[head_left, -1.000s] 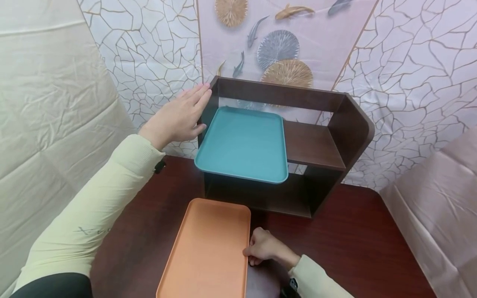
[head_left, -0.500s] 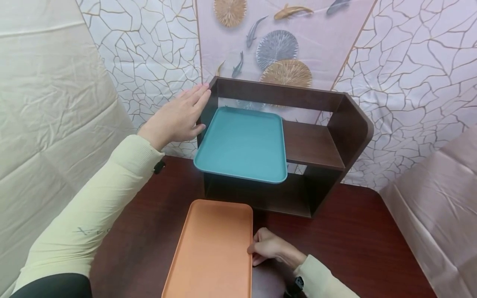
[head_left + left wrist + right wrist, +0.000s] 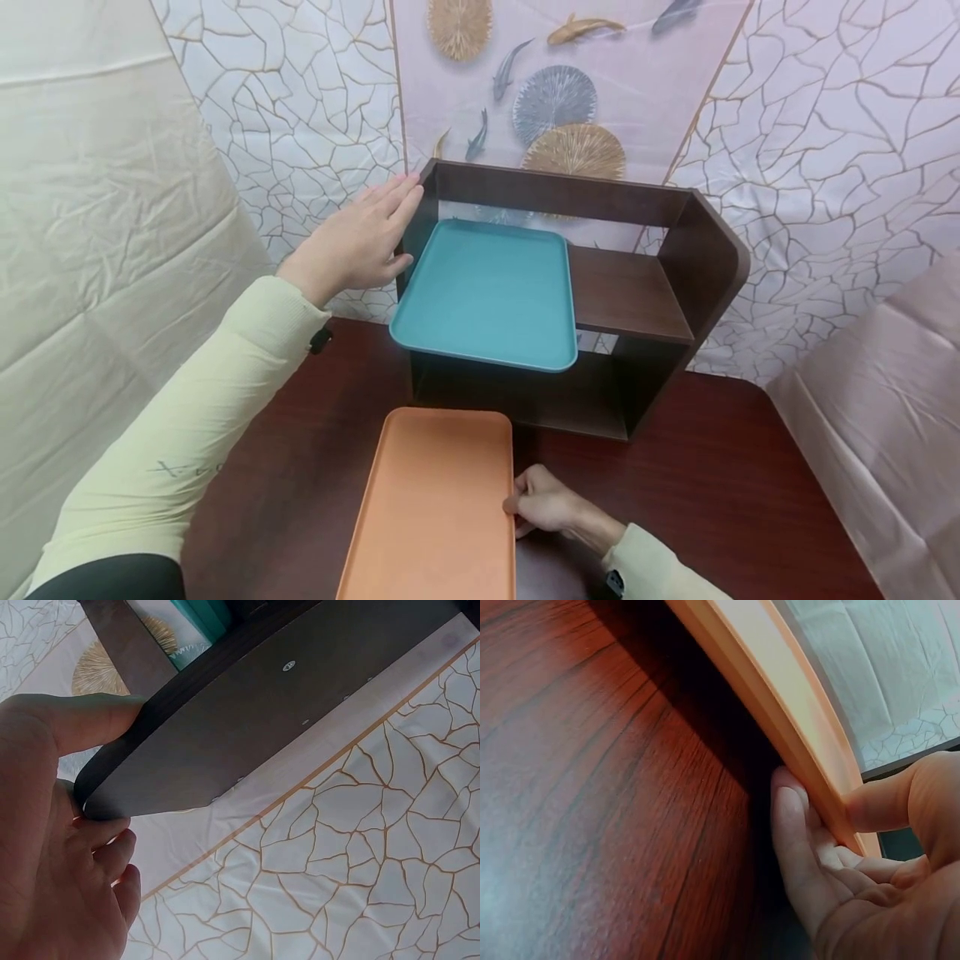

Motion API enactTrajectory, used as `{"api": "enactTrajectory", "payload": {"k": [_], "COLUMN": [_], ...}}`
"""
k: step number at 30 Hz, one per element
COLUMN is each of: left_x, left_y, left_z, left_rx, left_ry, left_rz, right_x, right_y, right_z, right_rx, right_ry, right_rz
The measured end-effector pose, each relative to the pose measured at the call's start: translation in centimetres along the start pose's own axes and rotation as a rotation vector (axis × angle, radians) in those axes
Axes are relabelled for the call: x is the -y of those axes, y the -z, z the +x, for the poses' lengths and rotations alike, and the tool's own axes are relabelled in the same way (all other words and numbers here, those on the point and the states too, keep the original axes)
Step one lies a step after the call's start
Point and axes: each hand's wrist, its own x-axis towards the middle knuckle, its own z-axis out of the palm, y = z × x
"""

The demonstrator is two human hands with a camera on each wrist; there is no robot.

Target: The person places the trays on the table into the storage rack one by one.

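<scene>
In the head view my left hand (image 3: 355, 243) rests against the left side panel of a dark brown two-tier shelf (image 3: 630, 292), fingers extended. Its thumb touches the panel's front edge in the left wrist view, and some fingertips are hidden there. A teal tray (image 3: 487, 293) lies on the upper tier, its front sticking out past the shelf. Below it is an orange tray (image 3: 442, 508), whose near end is cut off by the frame. My right hand (image 3: 549, 502) pinches this tray's right rim, thumb on top and fingers underneath, as the right wrist view shows.
The shelf stands on a reddish-brown table (image 3: 735, 475). Beige cloth (image 3: 112, 250) hangs at the left and pinkish cloth (image 3: 885, 417) at the right. A patterned backdrop (image 3: 810, 167) is behind the shelf.
My right hand has shifted the orange tray a little to the right and toward me. My left hand and the teal tray stay in place.
</scene>
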Motion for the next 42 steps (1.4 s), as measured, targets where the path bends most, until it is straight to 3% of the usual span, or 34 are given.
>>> {"api": "enactTrajectory", "payload": {"k": [13, 26, 42], "left_x": [0.1, 0.0, 0.0], "left_y": [-0.1, 0.0, 0.1], "left_z": [0.0, -0.1, 0.0], "left_rx": [0.004, 0.004, 0.012], "left_ry": [0.006, 0.003, 0.004], "left_rz": [-0.005, 0.022, 0.023], "right_x": [-0.2, 0.0, 1.5], "right_y": [1.4, 3.6, 7.0], "right_z": [-1.2, -2.8, -3.5], "right_rx": [0.030, 0.022, 0.030], "right_ry": [0.019, 0.011, 0.003], "right_rz": [0.042, 0.017, -0.004]}}
